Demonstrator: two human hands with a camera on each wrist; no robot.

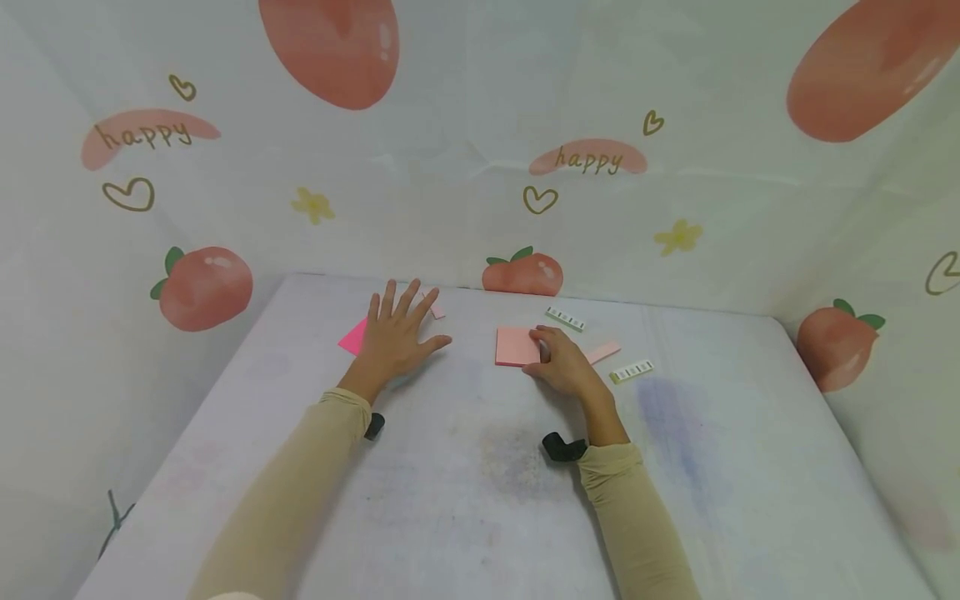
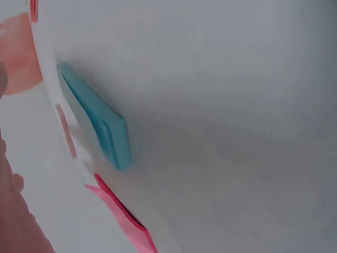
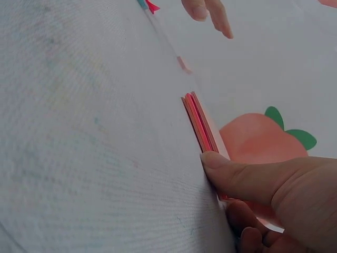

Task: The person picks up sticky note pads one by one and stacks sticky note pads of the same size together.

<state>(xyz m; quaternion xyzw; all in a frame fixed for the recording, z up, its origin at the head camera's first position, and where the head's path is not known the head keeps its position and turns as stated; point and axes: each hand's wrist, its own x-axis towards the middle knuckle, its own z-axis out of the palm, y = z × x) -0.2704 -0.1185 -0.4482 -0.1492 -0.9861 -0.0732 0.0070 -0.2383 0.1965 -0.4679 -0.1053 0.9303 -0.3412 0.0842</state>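
My right hand [image 1: 561, 362] pinches the right side of a square stack of pink sticky notes [image 1: 516, 347] lying on the table. In the right wrist view the thumb presses the edge of the stack [image 3: 199, 121], which has brown-red, hot-pink and pale layers. Over at the left, my left hand [image 1: 393, 337] is spread with straight fingers and holds nothing. A bright pink sheet of paper [image 1: 352, 337] pokes out from behind it. The left wrist view shows a blue-green paper pad [image 2: 97, 110] on the table beside that pink paper [image 2: 124, 219]; the left hand hides this pad from the head view.
Two white strips with dark marks and green edges, one farther back [image 1: 565, 318] and one nearer [image 1: 632, 371], lie right of the stack. A pale pink strip [image 1: 604, 352] lies beside my right hand. Another [image 1: 437, 310] is near the left fingertips. A printed curtain [image 1: 465, 208] borders the table.
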